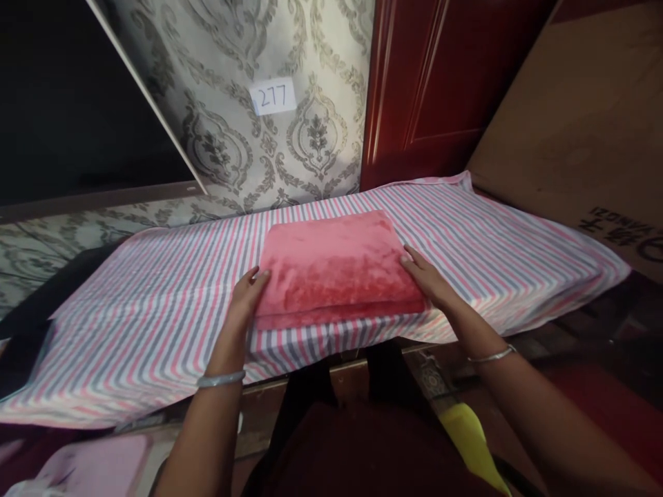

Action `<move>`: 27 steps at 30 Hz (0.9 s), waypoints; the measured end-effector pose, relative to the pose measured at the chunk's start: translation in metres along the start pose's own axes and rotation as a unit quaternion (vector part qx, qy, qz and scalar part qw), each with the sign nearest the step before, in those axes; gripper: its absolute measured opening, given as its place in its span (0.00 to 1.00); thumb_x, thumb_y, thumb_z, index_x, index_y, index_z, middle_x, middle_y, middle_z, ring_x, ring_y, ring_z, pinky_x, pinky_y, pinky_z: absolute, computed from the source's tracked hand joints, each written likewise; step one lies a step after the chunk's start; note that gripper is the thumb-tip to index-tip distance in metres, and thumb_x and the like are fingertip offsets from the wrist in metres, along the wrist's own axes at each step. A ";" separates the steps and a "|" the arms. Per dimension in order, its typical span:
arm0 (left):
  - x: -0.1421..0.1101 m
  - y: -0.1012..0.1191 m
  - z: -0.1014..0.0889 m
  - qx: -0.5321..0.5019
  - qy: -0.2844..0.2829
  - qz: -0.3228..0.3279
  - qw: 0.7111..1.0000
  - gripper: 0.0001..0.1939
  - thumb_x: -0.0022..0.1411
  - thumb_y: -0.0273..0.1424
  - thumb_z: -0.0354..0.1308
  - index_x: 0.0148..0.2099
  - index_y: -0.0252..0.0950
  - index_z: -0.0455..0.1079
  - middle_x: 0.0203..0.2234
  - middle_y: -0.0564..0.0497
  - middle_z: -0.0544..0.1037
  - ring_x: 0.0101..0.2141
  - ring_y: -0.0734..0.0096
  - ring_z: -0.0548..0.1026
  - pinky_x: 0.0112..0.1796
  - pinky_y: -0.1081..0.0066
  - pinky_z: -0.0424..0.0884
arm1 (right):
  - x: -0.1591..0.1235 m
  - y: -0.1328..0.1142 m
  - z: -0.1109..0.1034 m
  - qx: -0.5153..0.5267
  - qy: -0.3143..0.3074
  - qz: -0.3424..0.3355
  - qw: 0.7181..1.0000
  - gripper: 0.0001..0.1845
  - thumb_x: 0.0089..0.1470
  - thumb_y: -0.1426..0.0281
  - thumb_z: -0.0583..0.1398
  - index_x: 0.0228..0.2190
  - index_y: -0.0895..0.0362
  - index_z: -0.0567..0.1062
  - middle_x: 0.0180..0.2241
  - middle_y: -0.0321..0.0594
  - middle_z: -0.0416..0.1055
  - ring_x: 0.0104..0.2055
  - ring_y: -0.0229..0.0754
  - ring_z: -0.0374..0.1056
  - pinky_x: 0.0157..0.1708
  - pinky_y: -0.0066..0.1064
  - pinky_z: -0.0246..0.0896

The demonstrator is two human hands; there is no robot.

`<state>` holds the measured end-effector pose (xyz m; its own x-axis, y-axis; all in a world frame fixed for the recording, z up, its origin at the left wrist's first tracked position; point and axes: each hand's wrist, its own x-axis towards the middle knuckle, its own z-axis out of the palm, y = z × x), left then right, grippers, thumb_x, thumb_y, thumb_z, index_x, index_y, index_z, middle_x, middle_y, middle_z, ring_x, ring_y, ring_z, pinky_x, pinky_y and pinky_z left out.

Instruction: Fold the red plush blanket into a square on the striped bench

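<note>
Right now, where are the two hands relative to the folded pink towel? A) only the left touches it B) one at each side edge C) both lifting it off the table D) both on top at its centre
B: the left hand rests against the left edge of the folded pink towel and the right hand against its right edge, with the towel lying flat on the striped cloth.

Head view, downward, close over bed (pixel 518 235)
</note>
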<state>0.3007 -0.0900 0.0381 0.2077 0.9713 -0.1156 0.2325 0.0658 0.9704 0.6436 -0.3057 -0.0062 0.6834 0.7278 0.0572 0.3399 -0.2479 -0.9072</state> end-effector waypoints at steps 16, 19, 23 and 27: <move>0.026 0.030 0.005 -0.097 -0.078 0.067 0.990 0.46 0.46 0.31 0.73 0.67 0.40 0.62 0.53 0.44 0.78 0.54 0.54 0.76 0.54 0.59 0.73 | 0.025 -0.067 0.000 0.256 -0.082 0.009 0.963 0.40 0.43 0.63 0.72 0.58 0.50 0.68 0.49 0.40 0.76 0.41 0.46 0.76 0.40 0.36 0.75; 0.034 0.044 -0.010 -0.094 -0.072 0.131 0.984 0.45 0.47 0.35 0.73 0.67 0.42 0.62 0.56 0.45 0.76 0.56 0.54 0.75 0.56 0.59 0.72 | 0.037 -0.080 -0.002 0.259 -0.059 -0.028 0.964 0.48 0.44 0.61 0.72 0.64 0.49 0.62 0.52 0.40 0.74 0.44 0.48 0.76 0.44 0.39 0.74; 0.037 0.049 -0.024 -0.085 -0.045 0.177 0.980 0.42 0.48 0.38 0.73 0.64 0.41 0.65 0.58 0.46 0.75 0.57 0.55 0.73 0.57 0.61 0.71 | 0.053 -0.071 0.015 0.277 -0.062 -0.030 0.958 0.50 0.45 0.58 0.71 0.66 0.50 0.59 0.53 0.43 0.74 0.46 0.50 0.75 0.46 0.43 0.73; 0.019 0.028 -0.027 0.020 0.016 0.121 0.992 0.32 0.58 0.42 0.68 0.62 0.37 0.67 0.54 0.45 0.77 0.53 0.56 0.75 0.53 0.58 0.73 | 0.058 -0.036 0.052 0.256 -0.070 0.034 0.964 0.45 0.49 0.57 0.68 0.64 0.54 0.61 0.53 0.48 0.74 0.47 0.50 0.75 0.47 0.43 0.73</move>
<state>0.2856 -0.0635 0.0683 0.2311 0.9646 0.1273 0.2179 -0.1788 0.9595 0.6378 -0.2212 0.0083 0.5871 0.8088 -0.0338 -0.0901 0.0238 -0.9957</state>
